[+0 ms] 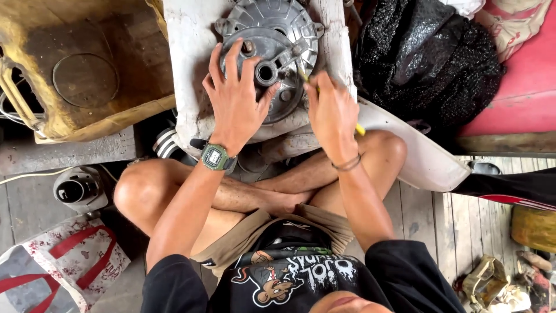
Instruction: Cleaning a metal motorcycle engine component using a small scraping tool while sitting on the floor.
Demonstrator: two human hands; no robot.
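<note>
1. While the left hand (234,101) is spread wide, its fingers and palm are laid flat on the round grey metal hub (272,58), with nothing gripped; a green wristwatch (214,156) is worn on that wrist
2. Just beside it, the right hand (331,110) is closed around a thin yellow tool (360,130), whose tip is pressed against the hub near the middle hole; a thin band (347,165) is worn on this wrist
3. The hub is seen lying on a worn white block (188,64), directly ahead of the crossed bare legs (260,191) of the seated person
4. To the left of the block, a dirty yellow plastic container (81,69) is set on the wooden floor (423,220)
5. To the right, a crumpled black plastic bag (428,58) is piled against a red surface (521,87)
6. Near the left knee, a small grey metal part (78,188) and a white bag with red straps (63,266) are found on the floor
</note>
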